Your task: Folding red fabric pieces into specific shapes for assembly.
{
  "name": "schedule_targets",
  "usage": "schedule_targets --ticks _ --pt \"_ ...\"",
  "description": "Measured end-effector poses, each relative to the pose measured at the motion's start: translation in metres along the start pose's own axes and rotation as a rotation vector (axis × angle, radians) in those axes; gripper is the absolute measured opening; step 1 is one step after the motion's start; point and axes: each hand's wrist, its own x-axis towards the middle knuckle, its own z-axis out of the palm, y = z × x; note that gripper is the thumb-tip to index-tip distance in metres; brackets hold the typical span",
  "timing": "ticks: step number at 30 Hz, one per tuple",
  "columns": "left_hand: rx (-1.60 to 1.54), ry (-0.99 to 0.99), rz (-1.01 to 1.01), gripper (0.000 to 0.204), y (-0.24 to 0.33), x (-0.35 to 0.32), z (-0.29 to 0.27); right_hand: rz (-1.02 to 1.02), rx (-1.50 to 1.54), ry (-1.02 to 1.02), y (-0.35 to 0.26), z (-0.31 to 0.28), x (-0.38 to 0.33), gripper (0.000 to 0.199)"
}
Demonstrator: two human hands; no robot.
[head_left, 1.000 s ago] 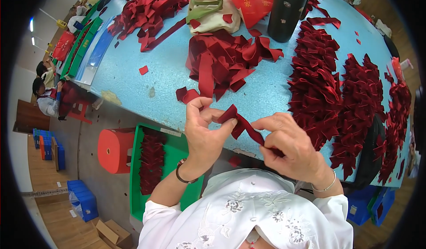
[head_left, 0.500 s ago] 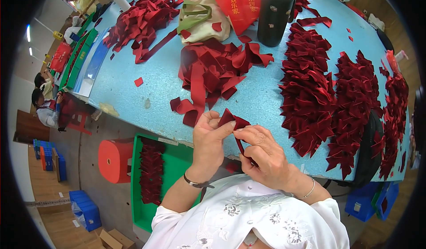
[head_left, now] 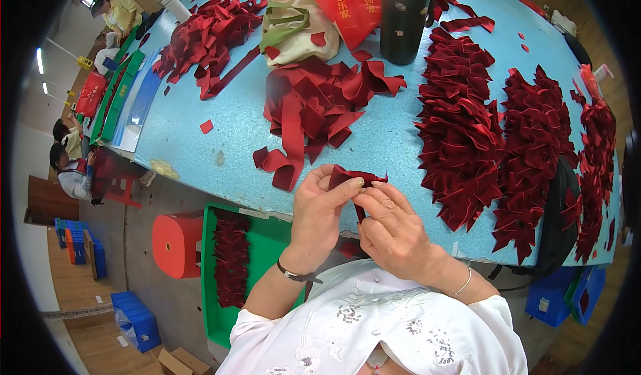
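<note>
Item: one dark red, velvet-like fabric ribbon (head_left: 354, 175), folded, held by both hands over the near edge of the pale blue, speckled worktop (head_left: 220, 118).

Axis: folded upper part running roughly left to right, bridging the two sets of fingers; narrow tail dropping toward the wearer, between the hands.

Left hand (head_left: 317, 211): thumb and forefinger pinching the ribbon's left portion. Right hand (head_left: 397, 231): fingertips drawn together on its right portion, beside the left thumb — exact grip of the lower fingers partly hidden.

Nearness: ribbon in contact with both hands, neither nearer. Loose heap of red fabric strips (head_left: 314, 101) beyond the hands, its trailing end closest to the left. Dense row of pointed, folded dark red fabric (head_left: 457, 134) — farther out, on the right hand's side.
</note>
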Motion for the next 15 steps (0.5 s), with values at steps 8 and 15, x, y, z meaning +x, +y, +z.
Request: schedule_targets --ticks 8,15 --pt "0.043 -0.018 0.054 0.048 0.013 0.01 0.009 -0.126 0.09 0.012 -0.006 -0.029 -0.006 0.016" --pt "0.126 -0.094 0.064 0.05 0.007 0.001 0.022 0.593 0.52 0.168 0.02 -0.042 0.001 0.019"
